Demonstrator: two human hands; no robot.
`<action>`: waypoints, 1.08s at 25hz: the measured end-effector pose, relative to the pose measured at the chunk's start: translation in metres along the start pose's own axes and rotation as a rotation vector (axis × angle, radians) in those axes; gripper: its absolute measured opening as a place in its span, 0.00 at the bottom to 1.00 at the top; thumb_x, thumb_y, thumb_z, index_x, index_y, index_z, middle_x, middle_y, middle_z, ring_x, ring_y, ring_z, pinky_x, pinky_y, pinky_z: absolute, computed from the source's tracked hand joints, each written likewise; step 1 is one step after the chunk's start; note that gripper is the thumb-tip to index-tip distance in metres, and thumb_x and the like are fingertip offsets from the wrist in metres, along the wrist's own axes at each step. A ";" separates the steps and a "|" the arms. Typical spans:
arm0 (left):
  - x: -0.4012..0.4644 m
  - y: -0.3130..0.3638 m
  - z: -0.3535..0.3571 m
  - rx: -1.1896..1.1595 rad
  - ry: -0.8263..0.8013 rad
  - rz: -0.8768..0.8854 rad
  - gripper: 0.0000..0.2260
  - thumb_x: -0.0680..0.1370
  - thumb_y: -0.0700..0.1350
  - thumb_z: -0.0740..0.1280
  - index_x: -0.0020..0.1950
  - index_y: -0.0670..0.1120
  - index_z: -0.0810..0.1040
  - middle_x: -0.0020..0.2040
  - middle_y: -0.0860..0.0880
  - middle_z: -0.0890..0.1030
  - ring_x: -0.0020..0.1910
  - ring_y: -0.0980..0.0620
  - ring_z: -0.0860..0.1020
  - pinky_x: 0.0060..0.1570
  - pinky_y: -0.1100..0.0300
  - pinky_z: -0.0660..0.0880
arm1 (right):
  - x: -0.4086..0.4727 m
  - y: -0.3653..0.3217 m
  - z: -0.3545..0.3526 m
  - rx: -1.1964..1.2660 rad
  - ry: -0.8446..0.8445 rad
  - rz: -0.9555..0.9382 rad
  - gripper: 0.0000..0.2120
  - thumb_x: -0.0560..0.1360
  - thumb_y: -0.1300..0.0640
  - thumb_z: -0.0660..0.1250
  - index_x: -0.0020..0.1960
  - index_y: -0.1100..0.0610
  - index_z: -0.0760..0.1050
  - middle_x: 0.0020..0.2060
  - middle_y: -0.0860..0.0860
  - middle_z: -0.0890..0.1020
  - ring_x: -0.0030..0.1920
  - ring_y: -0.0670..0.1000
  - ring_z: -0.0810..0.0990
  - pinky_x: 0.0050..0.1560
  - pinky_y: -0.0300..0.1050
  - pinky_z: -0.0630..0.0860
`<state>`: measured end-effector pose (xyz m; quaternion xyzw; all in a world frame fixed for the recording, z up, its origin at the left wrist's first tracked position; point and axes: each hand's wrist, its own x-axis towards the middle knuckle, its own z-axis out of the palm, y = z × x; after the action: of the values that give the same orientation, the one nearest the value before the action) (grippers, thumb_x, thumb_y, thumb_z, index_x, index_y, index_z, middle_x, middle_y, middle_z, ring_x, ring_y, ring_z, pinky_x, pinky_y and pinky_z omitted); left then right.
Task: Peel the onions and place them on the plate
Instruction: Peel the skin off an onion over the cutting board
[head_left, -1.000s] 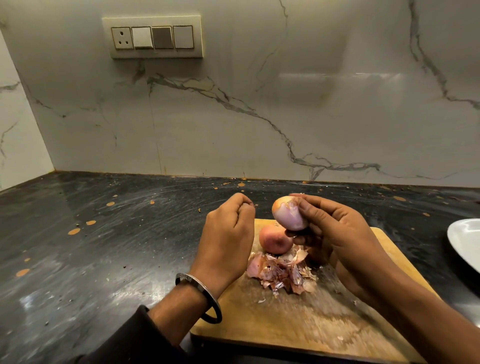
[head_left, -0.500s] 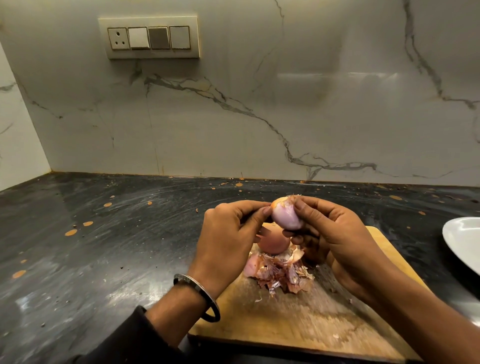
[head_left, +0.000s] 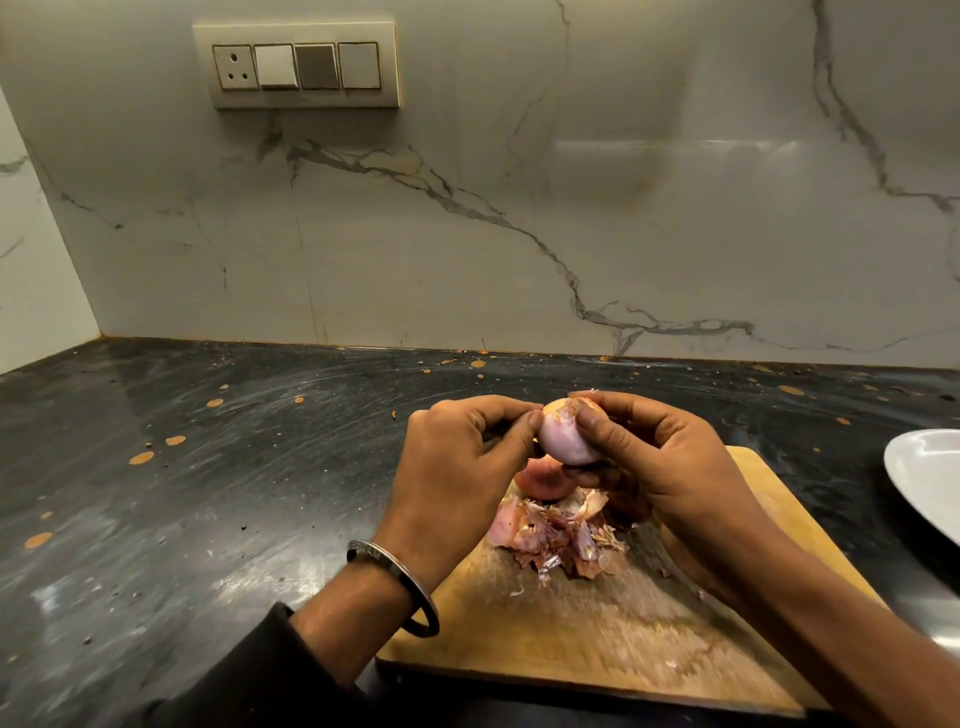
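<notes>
A pale purple, mostly peeled onion (head_left: 563, 438) is held above the wooden cutting board (head_left: 597, 639). My right hand (head_left: 654, 467) grips it from the right, thumb across its top. My left hand (head_left: 457, 467) pinches at its left side with thumb and fingertips, where a bit of orange skin remains. A second onion (head_left: 543, 480) with its skin on lies on the board just below, partly hidden by my hands. A pile of peeled skins (head_left: 558, 535) lies in front of it. The white plate (head_left: 930, 478) sits at the right edge of view.
The dark, speckled countertop (head_left: 208, 493) stretches to the left and behind the board. A marble wall closes the back and the left side, with a switch panel (head_left: 298, 66) high up. A metal bangle (head_left: 400, 587) circles my left wrist.
My left hand moved right from beside the onion and now pinches at its left side. My right hand kept holding the onion and turned it slightly.
</notes>
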<state>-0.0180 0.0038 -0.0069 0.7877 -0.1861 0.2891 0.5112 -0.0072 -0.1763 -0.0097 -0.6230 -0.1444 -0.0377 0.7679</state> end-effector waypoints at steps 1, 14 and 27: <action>0.000 0.000 0.000 0.018 0.016 0.005 0.05 0.77 0.42 0.71 0.50 0.48 0.85 0.40 0.56 0.85 0.38 0.61 0.83 0.39 0.62 0.82 | -0.001 0.001 0.000 -0.016 -0.001 -0.008 0.20 0.67 0.52 0.77 0.56 0.59 0.83 0.50 0.58 0.86 0.44 0.60 0.87 0.37 0.45 0.83; 0.000 0.000 0.003 -0.170 0.044 -0.101 0.03 0.77 0.40 0.71 0.48 0.47 0.83 0.40 0.51 0.85 0.39 0.57 0.84 0.37 0.64 0.80 | -0.003 -0.003 -0.001 -0.073 -0.019 -0.059 0.19 0.65 0.52 0.76 0.55 0.55 0.84 0.49 0.56 0.86 0.44 0.56 0.87 0.35 0.41 0.81; 0.005 0.003 0.000 -0.440 0.017 -0.328 0.06 0.81 0.42 0.63 0.54 0.43 0.79 0.44 0.48 0.85 0.41 0.53 0.84 0.38 0.60 0.81 | 0.004 0.003 -0.007 -0.102 -0.158 -0.056 0.26 0.67 0.59 0.75 0.65 0.52 0.78 0.61 0.52 0.83 0.60 0.57 0.83 0.59 0.57 0.79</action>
<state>-0.0155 0.0024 -0.0020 0.6749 -0.1101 0.1618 0.7114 -0.0013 -0.1819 -0.0130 -0.6580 -0.2197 -0.0170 0.7201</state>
